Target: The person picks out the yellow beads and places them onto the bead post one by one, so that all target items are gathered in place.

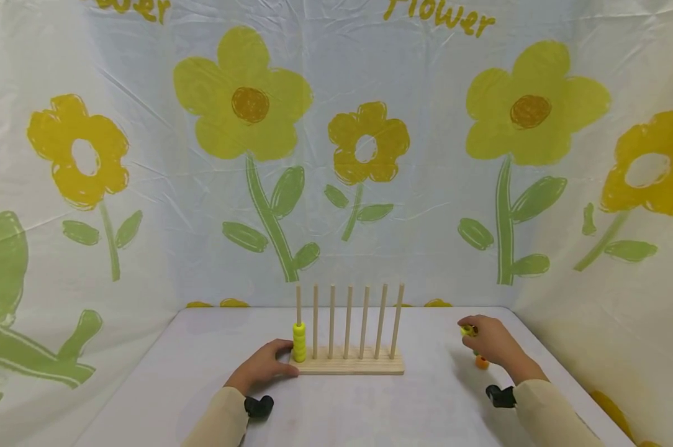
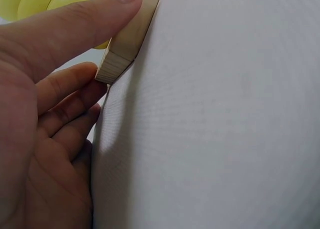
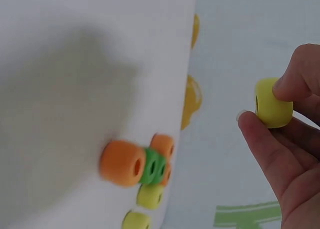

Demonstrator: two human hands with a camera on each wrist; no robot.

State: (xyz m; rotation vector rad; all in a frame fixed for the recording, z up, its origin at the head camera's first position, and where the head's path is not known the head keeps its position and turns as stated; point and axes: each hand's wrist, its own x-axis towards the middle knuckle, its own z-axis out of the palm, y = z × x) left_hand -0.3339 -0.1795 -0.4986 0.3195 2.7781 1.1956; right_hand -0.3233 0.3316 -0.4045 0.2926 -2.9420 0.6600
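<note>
A wooden peg rack (image 1: 350, 367) stands on the table, with several upright pegs in a row. Stacked yellow beads (image 1: 299, 343) fill the lower part of its leftmost peg. My left hand (image 1: 264, 362) holds the left end of the base, thumb along the front side and fingertips at the far corner. Off to the right and above the table, my right hand (image 1: 497, 340) pinches a yellow bead (image 3: 275, 103) between thumb and fingers. Below that hand lie loose beads: orange (image 3: 121, 164), green (image 3: 151, 166) and yellow (image 3: 150, 196). In the head view the hand mostly hides them.
A white table (image 1: 336, 410) carries the rack and the beads. Behind it and along both sides hangs a white cloth (image 1: 426, 261) printed with yellow flowers. The other pegs (image 1: 349, 323) of the rack are bare.
</note>
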